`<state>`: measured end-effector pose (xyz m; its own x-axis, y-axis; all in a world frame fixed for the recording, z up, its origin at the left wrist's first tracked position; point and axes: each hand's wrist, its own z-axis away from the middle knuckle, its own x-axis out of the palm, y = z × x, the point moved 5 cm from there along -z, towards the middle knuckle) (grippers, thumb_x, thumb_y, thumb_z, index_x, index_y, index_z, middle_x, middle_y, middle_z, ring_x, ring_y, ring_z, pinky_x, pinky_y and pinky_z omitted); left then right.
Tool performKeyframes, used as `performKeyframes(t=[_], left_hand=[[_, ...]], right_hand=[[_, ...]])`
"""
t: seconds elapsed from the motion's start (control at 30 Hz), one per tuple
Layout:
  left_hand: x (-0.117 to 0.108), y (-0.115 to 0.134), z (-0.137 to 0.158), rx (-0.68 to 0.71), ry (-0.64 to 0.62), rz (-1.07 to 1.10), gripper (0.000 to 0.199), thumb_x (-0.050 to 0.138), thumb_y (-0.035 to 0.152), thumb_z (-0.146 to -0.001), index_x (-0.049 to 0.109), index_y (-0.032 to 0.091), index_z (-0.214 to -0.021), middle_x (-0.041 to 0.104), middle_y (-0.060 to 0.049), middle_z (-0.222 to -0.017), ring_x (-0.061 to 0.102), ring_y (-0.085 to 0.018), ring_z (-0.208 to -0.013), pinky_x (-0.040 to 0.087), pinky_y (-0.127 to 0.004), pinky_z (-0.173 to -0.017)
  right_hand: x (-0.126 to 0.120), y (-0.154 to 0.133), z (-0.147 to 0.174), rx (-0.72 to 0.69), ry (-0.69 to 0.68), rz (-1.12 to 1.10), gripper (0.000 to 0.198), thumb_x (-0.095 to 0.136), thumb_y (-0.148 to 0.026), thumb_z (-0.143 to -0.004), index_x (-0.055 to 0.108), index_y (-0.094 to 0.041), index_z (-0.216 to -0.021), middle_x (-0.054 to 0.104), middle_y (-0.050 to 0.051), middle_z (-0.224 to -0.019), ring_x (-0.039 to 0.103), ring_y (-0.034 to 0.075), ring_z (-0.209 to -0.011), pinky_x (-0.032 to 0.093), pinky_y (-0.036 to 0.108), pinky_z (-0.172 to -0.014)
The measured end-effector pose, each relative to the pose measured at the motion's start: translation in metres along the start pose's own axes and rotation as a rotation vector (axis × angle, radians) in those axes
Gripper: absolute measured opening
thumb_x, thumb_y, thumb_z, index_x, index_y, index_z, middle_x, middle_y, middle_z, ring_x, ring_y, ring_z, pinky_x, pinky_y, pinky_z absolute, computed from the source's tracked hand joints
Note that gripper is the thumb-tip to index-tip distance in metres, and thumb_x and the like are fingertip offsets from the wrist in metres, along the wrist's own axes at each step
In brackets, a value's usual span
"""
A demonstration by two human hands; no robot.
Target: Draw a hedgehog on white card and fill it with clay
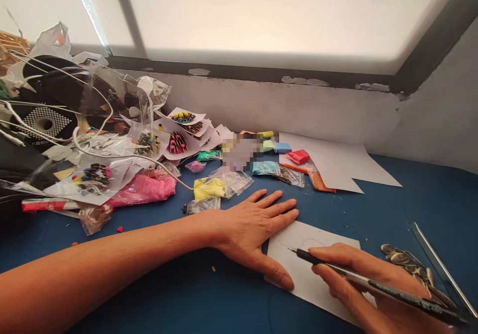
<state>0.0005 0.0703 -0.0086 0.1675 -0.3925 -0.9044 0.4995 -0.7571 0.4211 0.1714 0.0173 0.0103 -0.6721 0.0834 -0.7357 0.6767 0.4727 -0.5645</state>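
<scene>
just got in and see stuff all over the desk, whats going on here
A person sits at a blue table drawing on a small white card. The left hand lies flat, fingers spread, pinning the card's left edge. The right hand holds a black pen with its tip on the card, where a faint curved line shows. Behind the hands lie small bags of coloured clay, a pink bag, decorated paper cards and a blank white sheet. A patterned piece lies by the right hand.

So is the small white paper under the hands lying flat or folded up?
Flat. The small white paper lies spread on the blue table, pinned by the left hand, while the right hand draws with a pen.
</scene>
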Motion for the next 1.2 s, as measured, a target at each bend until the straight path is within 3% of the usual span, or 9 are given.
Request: performKeyframes(t=[0.17,0.4,0.7,1.03,1.2], left_hand=[[-0.001,0.000,0.000,0.004,-0.004,0.009,0.103,0.051,0.074,-0.079,0.013,0.014,-0.154,0.003,-0.008,-0.161,-0.007,-0.029,-0.148,-0.006,-0.051,-0.118],[-0.001,0.000,0.001,0.005,-0.001,0.000,0.100,0.048,0.073,-0.081,0.014,0.014,-0.154,0.003,-0.008,-0.161,-0.007,-0.030,-0.148,-0.006,-0.051,-0.118],[-0.001,0.000,0.000,0.021,0.012,-0.001,0.098,0.045,0.073,-0.082,0.015,0.013,-0.154,0.004,-0.009,-0.161,-0.006,-0.032,-0.148,-0.004,-0.052,-0.118],[-0.002,0.001,0.001,0.016,0.006,-0.006,0.099,0.046,0.074,-0.082,0.015,0.013,-0.154,0.004,-0.009,-0.161,-0.006,-0.032,-0.148,-0.004,-0.052,-0.119],[-0.001,0.000,0.000,0.012,0.005,-0.014,0.101,0.047,0.075,-0.080,0.015,0.013,-0.154,0.003,-0.009,-0.161,-0.006,-0.032,-0.148,-0.004,-0.052,-0.119]], right_hand=[[0.005,-0.001,-0.004,-0.055,-0.013,-0.040,0.017,0.062,-0.033,-0.085,0.076,-0.032,-0.096,0.078,-0.003,-0.096,0.075,0.017,-0.085,0.059,0.020,-0.075],[0.012,0.001,-0.011,0.036,-0.051,-0.078,0.016,0.065,-0.033,-0.084,0.077,-0.033,-0.094,0.078,-0.003,-0.096,0.075,0.017,-0.087,0.058,0.018,-0.078],[0.013,0.003,-0.008,0.151,-0.041,-0.169,0.018,0.065,-0.039,-0.082,0.079,-0.030,-0.091,0.078,0.002,-0.096,0.074,0.023,-0.090,0.059,0.029,-0.082],[0.009,0.004,-0.009,0.141,-0.110,-0.094,0.019,0.063,-0.040,-0.083,0.078,-0.030,-0.089,0.078,0.001,-0.095,0.074,0.022,-0.090,0.060,0.024,-0.074],[0.006,0.000,-0.009,0.185,-0.072,-0.085,0.020,0.062,-0.043,-0.081,0.075,-0.028,-0.080,0.077,0.000,-0.084,0.073,0.020,-0.076,0.058,0.022,-0.065]])
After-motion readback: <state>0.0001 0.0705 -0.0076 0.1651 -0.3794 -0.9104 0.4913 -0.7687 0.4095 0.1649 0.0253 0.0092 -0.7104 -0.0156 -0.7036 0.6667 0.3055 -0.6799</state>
